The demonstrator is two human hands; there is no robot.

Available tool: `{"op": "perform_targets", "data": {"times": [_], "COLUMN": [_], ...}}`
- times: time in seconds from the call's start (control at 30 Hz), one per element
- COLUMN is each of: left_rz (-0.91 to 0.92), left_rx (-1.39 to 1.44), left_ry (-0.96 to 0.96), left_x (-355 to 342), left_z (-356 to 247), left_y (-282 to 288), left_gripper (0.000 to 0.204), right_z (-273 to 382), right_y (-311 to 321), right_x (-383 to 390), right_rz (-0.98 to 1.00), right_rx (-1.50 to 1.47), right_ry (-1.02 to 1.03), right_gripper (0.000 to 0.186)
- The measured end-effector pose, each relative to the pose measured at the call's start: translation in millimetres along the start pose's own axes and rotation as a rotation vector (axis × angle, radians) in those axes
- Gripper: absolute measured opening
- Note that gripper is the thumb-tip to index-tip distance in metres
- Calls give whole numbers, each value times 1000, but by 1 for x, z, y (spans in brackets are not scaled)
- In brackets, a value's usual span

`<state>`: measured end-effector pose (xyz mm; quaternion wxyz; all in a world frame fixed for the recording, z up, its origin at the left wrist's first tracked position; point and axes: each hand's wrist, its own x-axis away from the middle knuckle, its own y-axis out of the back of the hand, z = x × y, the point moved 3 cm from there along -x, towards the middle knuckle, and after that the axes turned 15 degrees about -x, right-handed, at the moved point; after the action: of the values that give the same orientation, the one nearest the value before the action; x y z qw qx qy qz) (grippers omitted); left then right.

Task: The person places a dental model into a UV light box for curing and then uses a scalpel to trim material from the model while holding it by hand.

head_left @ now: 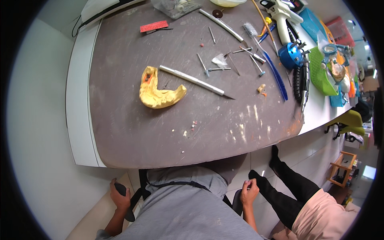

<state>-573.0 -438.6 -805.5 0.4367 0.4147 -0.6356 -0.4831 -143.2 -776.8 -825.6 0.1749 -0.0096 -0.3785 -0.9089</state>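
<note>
Grey shirt (180, 212) is nearest. Two grips noted: left hand (120, 199) clasps one black armrest (129, 215); right hand (250, 193) is curled narrow, contents cannot be determined. One yellow dental cast (158, 98) and one adjacent silver knife (192, 80) lie on the desk (132, 136), well forward of both.

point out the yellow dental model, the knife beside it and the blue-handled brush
Yellow dental model (156, 99), head view: on its curved middle
Knife (191, 80), head view: middle of its silver handle
Blue-handled brush (275, 71), head view: on its blue handle
</note>
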Motion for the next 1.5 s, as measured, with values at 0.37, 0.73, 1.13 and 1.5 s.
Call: {"op": "perform_targets", "data": {"times": [0.37, 0.73, 1.13, 1.5], "left_rz": [22, -464, -327, -121], "left_rx": [73, 149, 177, 339], "left_ry": [22, -505, -1022, -1095], "left_x": [15, -41, -187, -246], "left_z": [21, -78, -278, -319], "left_y": [-7, 51, 205, 181], "left_gripper": [67, 54, 71, 52], "right_z": [-70, -115, 165, 353], "right_y": [-60, -148, 70, 6], "right_x": [-82, -118, -114, -194], "right_rz": [305, 449, 168, 215], "right_rx": [-721, -944, -658, 136], "right_ry": [-413, -548, 530, 1073], "right_gripper": [43, 90, 22, 23]}}
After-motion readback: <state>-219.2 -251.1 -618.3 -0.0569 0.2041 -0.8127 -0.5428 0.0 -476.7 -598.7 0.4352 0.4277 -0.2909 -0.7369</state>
